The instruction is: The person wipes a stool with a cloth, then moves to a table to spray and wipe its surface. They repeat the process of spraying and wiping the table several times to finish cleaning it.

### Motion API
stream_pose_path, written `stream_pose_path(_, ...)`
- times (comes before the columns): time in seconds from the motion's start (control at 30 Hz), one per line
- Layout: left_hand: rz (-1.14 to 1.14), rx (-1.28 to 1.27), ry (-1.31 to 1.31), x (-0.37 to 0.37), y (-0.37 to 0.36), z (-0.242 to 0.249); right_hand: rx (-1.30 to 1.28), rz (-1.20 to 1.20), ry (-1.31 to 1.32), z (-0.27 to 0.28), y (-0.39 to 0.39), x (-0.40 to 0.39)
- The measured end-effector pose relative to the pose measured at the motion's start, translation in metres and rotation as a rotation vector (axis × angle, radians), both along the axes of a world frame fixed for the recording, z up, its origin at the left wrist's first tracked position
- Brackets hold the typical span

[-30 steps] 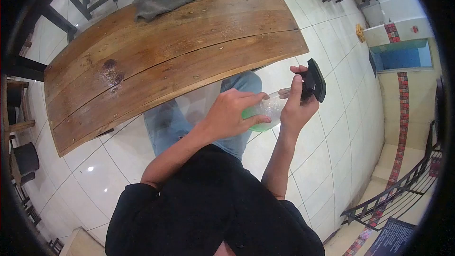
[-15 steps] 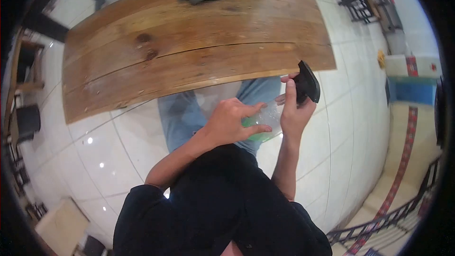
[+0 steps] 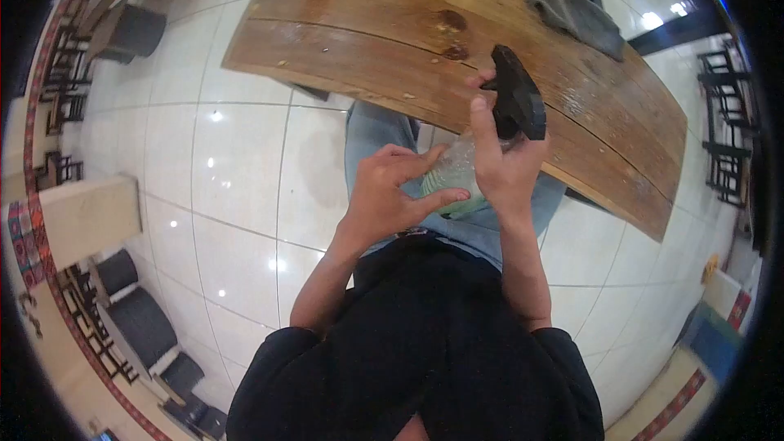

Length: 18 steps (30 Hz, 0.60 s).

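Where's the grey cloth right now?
Head view, upper right: the grey cloth lies along the far edge of the wooden table, beyond and to the right of the spray bottle.

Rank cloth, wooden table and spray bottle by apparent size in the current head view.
1. Wooden table
2. Spray bottle and cloth: order unsure; the bottle is partly covered and nearer the camera.
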<state>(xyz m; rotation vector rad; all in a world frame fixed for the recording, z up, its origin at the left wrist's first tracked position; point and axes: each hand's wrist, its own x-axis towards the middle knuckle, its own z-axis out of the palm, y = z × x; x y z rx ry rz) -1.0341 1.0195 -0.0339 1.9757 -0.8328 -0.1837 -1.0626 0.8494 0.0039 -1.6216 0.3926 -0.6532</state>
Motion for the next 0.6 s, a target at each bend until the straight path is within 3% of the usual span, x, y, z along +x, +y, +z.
stream_pose_path(0.23, 0.242, 0.052, 0.048, -0.007, 0.042, -0.011, -0.005, 0.385, 0.098, -0.014, 0.033, 0.044)
stream_pose_path(0.37, 0.361, 0.029, 0.106, -0.024, 0.050, -0.013, -0.009, 0.443, 0.033, -0.019, 0.045, 0.045)
stream_pose_path(0.47, 0.423, -0.090, 0.048, -0.012, 0.044, -0.011, -0.193, 0.415, -0.019, 0.005, 0.037, 0.044)
stream_pose_path(0.57, 0.435, -0.210, 0.023, 0.023, 0.044, 0.008, -0.264, 0.391, -0.106, 0.024, 0.025, 0.047)
stream_pose_path(0.6, 0.450, -0.271, 0.001, 0.041, 0.043, 0.009, -0.311, 0.390, -0.010, 0.028, 0.018, 0.050)
